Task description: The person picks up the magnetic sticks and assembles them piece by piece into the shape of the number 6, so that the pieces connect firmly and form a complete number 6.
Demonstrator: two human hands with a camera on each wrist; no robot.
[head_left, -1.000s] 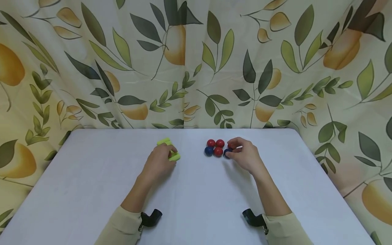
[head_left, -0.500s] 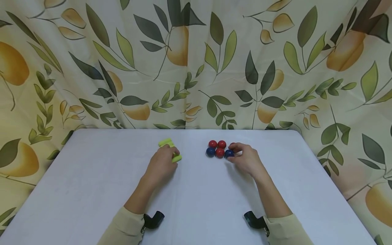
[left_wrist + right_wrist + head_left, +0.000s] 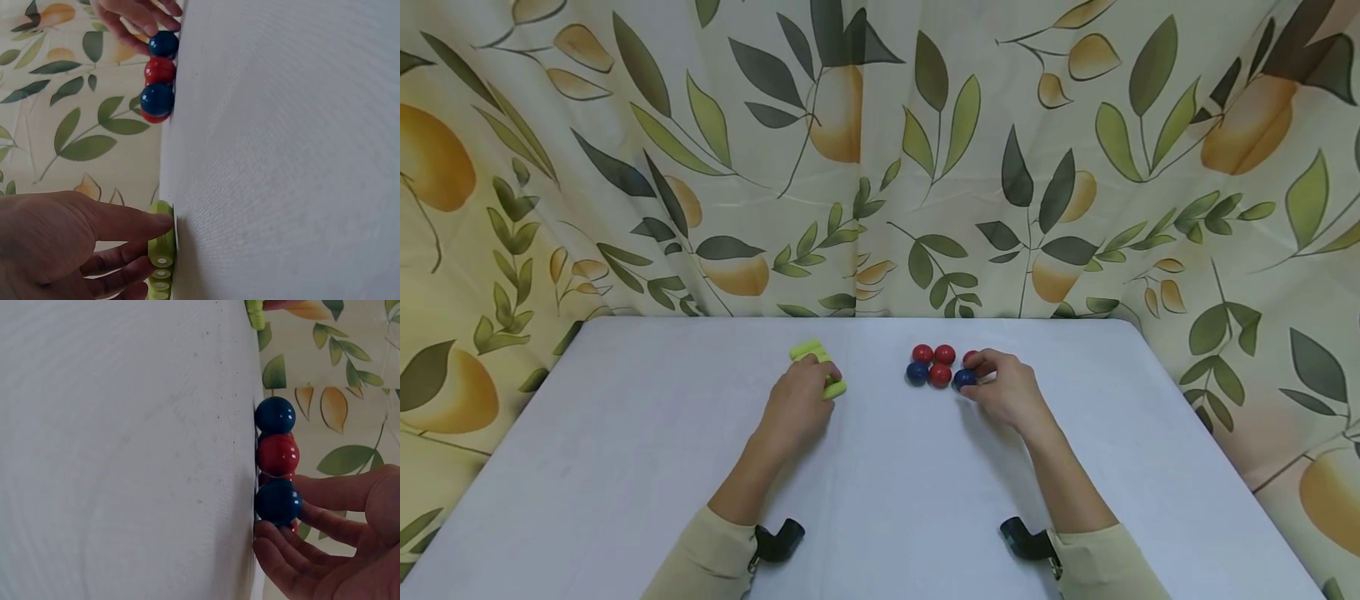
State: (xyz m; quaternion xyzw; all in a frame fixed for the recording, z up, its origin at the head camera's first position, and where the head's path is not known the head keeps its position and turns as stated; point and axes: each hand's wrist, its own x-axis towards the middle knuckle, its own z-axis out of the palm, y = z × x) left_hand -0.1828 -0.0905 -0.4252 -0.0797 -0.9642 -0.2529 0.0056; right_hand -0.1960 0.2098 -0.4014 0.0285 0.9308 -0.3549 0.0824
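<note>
My left hand (image 3: 796, 404) grips a small group of lime green sticks (image 3: 806, 348) lying side by side; in the left wrist view its thumb lies along the nearest stick (image 3: 162, 244). Thumb and fingers of my right hand (image 3: 1011, 393) are round a blue ball (image 3: 965, 380) at the right end of a double row of balls, as the right wrist view also shows for this blue ball (image 3: 279, 502). A red ball (image 3: 970, 358) behind it is partly hidden by the fingers. Beside them are another blue ball (image 3: 917, 372) and several red balls (image 3: 939, 375).
The white table (image 3: 880, 483) reaches back to a curtain (image 3: 880, 167) printed with leaves and fruit. A black wrist camera (image 3: 779, 541) is on the left sleeve, another camera (image 3: 1027, 539) on the right one.
The blue ball by my right hand has shifted slightly right, leaving a small gap beside the red ball. My left hand stays on the green sticks. The head view has shifted slightly.
</note>
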